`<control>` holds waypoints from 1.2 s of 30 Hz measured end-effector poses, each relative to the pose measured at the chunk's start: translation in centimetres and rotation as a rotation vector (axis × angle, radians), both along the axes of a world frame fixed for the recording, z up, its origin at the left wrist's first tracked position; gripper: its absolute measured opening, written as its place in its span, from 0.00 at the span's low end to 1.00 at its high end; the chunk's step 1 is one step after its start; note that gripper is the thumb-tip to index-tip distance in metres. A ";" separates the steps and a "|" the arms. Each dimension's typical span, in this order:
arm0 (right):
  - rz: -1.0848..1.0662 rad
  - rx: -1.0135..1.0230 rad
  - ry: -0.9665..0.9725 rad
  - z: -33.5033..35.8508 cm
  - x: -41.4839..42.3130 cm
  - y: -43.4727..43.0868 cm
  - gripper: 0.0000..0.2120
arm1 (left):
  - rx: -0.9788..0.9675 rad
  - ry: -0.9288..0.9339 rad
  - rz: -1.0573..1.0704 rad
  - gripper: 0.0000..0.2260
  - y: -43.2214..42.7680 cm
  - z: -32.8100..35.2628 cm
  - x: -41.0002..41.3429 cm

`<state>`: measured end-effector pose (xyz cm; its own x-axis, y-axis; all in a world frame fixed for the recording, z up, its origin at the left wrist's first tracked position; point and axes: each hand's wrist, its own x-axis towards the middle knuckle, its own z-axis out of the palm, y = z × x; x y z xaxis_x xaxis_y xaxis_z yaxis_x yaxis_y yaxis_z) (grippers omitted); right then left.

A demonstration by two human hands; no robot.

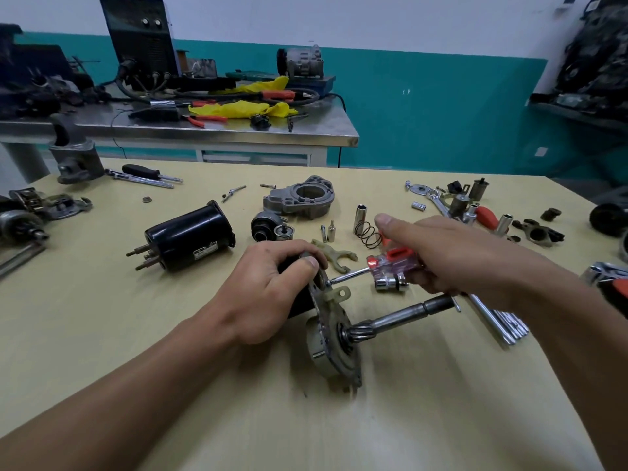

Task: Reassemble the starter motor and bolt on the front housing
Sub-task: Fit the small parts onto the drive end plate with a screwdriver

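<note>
Soft, even overhead light leaves only faint shadows on the table (339,430) just beneath the grip of the right hand (438,256), a dull sheen on the steel bench (238,130) well beyond it, and lens-bent, smeared edges.

Bare tabletop (390,430) at near edge, between both forearms and out to L of L forearm: open approach; front of motor assy (334,348) reachable from there; its shaft (401,316) sticks out to R, barring a low pass on that side; extension bars (499,322) lie just beside shaft tip; screwdriver (390,266) bridges gap between L hand (268,290), gripping assy top, and R hand (452,253), holding its handle; just behind: plastic fork (334,254), spring (368,234), upright socket (360,214); black motor body (190,237) blocks L rear; front housing (300,198) further back w/ bare strip around; sockets and wrenches (465,207) crowd R rear.
</note>
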<state>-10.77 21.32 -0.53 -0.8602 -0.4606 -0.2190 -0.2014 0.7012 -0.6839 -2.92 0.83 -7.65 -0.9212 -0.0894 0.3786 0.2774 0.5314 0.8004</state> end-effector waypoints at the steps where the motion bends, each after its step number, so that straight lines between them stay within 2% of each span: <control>1: 0.024 -0.008 -0.028 0.2 -0.1 0.3 0.24 | -0.003 0.001 -0.001 0.12 0.0 0.0 0.0; 3: 0.065 -0.009 -0.035 0.5 -0.1 0.7 0.14 | -0.017 0.005 -0.001 0.12 0.0 0.0 0.0; 4: 0.083 -0.001 -0.021 0.5 0.0 0.7 0.13 | -0.023 0.006 0.001 0.12 0.0 0.0 0.0; 8: 0.010 0.044 0.108 -0.2 0.3 -0.2 0.30 | -0.010 0.001 0.005 0.12 -0.1 -0.1 0.0; 11: -0.030 -0.011 0.078 -0.5 0.1 -0.5 0.37 | -0.011 0.000 0.003 0.12 0.1 0.0 0.0; 14: 0.056 -0.069 -0.003 -0.1 -0.1 0.0 0.36 | -0.007 0.004 -0.005 0.12 0.1 0.1 0.0; 17: 0.143 -0.086 -0.030 0.3 -0.1 0.8 0.24 | -0.017 0.006 0.002 0.13 0.1 0.1 0.1; 19: 0.172 -0.055 0.001 0.2 0.0 0.8 0.23 | -0.018 0.004 0.009 0.13 0.0 0.0 0.0; 24: 0.022 0.020 0.014 -0.6 0.0 -0.4 0.35 | 0.002 -0.008 0.005 0.13 0.0 -0.1 -0.1; 27: 0.067 -0.031 -0.035 -0.3 -0.2 -0.1 0.36 | -0.006 -0.010 0.002 0.13 0.0 -0.1 -0.1; 28: 0.083 -0.044 -0.046 -0.1 -0.2 0.2 0.35 | -0.005 -0.012 0.001 0.13 0.0 0.0 0.0; 31: 0.128 -0.065 -0.044 0.3 -0.1 0.7 0.17 | -0.007 -0.021 0.015 0.12 0.0 0.0 0.0; 32: 0.128 -0.063 -0.027 0.3 0.0 0.7 0.14 | -0.006 -0.024 0.021 0.12 0.1 0.0 0.0; 33: 0.120 -0.053 0.003 0.2 0.0 0.6 0.15 | 0.002 -0.027 0.024 0.12 0.1 0.1 0.1; 36: 0.027 0.012 0.091 -0.2 0.1 -0.1 0.28 | 0.013 -0.026 0.025 0.11 0.3 0.1 0.2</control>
<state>-10.65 21.22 -0.77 -0.8639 -0.4819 -0.1465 -0.2812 0.7027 -0.6535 -2.72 1.14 -7.50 -0.9284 -0.1170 0.3528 0.2429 0.5274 0.8141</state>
